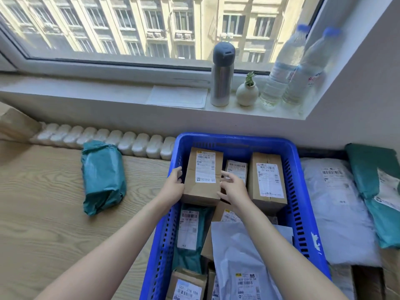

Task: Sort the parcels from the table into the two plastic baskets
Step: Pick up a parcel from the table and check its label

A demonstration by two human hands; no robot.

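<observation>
A blue plastic basket (300, 191) stands in front of me, filled with several labelled parcels. A brown cardboard box (202, 185) lies at its far left. My left hand (174, 186) holds the box's left side, fingers curled round its edge. My right hand (232, 190) touches its right side with fingers spread and relaxed. Another brown box (267, 178) lies to the right inside. A white mailer bag (240, 258) and a teal bag with a label (190, 237) lie nearer me in the basket. One teal wrapped parcel (102, 176) lies on the wooden table (43, 213) at the left.
Right of the basket lie a white mailer (337, 208) and teal bags (376, 187). A white radiator (108, 140) runs behind the table. The windowsill holds a steel flask (221, 76), a small plant vase (247, 93), two water bottles (292, 68) and a paper sheet (177, 96).
</observation>
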